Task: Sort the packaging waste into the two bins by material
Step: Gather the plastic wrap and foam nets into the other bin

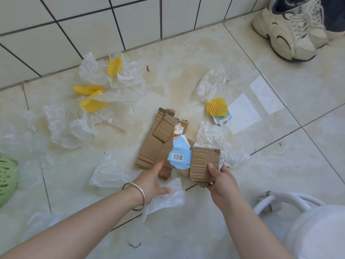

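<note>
The torn cardboard (160, 143) lies on the pale tiled floor (186, 71) in the middle of the view and serves as the landmark here. It is brown corrugated board in several ragged pieces, ribbed on its bare faces, with a light blue printed layer peeling away in the middle and a white barcode label (177, 157) on that blue part. A smaller folded flap lies on top of its far half.

The left hand (155, 181), with a thin metal bangle (135, 196) on the wrist, holds the near left edge of the cardboard, thumb on top and fingers curled beneath. The right hand (222, 181) grips the near right piece, thumb pressed on the ribbed face, fingers wrapped under its edge.

Just below the cardboard, under the left hand, lies a crumpled clear plastic sheet (166, 200). More clear film spreads left of the cardboard, and another crinkled sheet (220, 143) lies just to its right. Beyond it to the left, three yellow foam nets (89, 96) sit among the film by the white tiled wall (74, 25). To the upper right, a fourth yellow net (216, 106) rests on a small blue-and-white card scrap (223, 119).

Far left of the cardboard, a green perforated bin (6, 180) shows at the frame edge. To the lower right stands a white bin with a handle (276, 200). A cream sneaker (287, 28) stands far beyond, to the right.
</note>
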A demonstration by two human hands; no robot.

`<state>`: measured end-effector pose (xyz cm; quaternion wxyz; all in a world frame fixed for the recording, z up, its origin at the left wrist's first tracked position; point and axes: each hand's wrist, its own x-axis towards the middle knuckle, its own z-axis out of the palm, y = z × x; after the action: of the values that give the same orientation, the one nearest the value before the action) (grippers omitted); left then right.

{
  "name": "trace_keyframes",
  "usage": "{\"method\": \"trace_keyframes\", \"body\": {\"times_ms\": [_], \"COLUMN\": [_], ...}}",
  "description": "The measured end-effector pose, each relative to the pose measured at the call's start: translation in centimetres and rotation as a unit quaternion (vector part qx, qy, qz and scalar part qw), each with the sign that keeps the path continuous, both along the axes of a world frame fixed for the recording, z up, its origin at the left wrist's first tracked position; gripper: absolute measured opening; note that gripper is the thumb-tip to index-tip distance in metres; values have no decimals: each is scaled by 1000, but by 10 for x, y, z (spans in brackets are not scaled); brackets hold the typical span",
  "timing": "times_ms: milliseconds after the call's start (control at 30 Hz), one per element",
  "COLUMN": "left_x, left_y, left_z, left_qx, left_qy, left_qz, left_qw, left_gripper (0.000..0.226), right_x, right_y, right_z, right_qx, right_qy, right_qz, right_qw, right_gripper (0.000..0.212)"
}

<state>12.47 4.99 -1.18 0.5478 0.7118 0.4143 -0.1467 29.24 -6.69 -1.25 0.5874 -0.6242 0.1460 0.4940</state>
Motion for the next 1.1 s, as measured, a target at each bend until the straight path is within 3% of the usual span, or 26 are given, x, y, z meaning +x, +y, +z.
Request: {"method": "trace_keyframes", "body": {"times_ms": [100, 167, 233, 333, 467, 533, 633, 767, 867, 967, 1100], "left_x": [-8, -9, -5, 6, 22, 28, 28, 21, 17, 16, 24], "left_y": [1, -2, -4, -3, 2, 2, 1, 9, 25, 50, 77], "left_z": [-1, -3, -2, 2, 11, 12, 8, 4, 1, -1, -5], "left_qx": [22, 18, 8, -11, -89, -133, -115, -108, -116, -119, -64], "left_qy": [87, 116, 107, 48, -44, -56, -63, -59, -75, -102, -107], "left_qz": [-196, -218, -152, -1, 166, 234, 254, 280, 385, 462, 463], "left_qw": [976, 969, 983, 999, 981, 962, 958, 952, 912, 873, 878], "left_gripper": [84, 89, 82, 51, 12, 11, 15, 11, 10, 15, 25], "right_x": [4, 5, 6, 4, -4, -7, -11, -6, -2, -6, -20], "right_y": [0, -1, -3, -5, -4, -2, -2, 0, 5, 17, 39], "right_z": [0, -1, -1, -2, 0, 1, 1, 0, -4, -8, -15], "right_qx": [0, -5, -6, -6, -2, -3, -41, -157, -193, -231, -304], "right_qy": [10, 8, 8, -5, -31, -37, -81, -205, -219, -221, -261], "right_qz": [-29, -30, -22, 12, 86, 112, 155, 252, 192, 128, 104], "right_qw": [1000, 999, 1000, 1000, 996, 993, 984, 933, 937, 939, 910], "right_gripper": [24, 25, 24, 19, 19, 19, 16, 16, 29, 25, 21]}}
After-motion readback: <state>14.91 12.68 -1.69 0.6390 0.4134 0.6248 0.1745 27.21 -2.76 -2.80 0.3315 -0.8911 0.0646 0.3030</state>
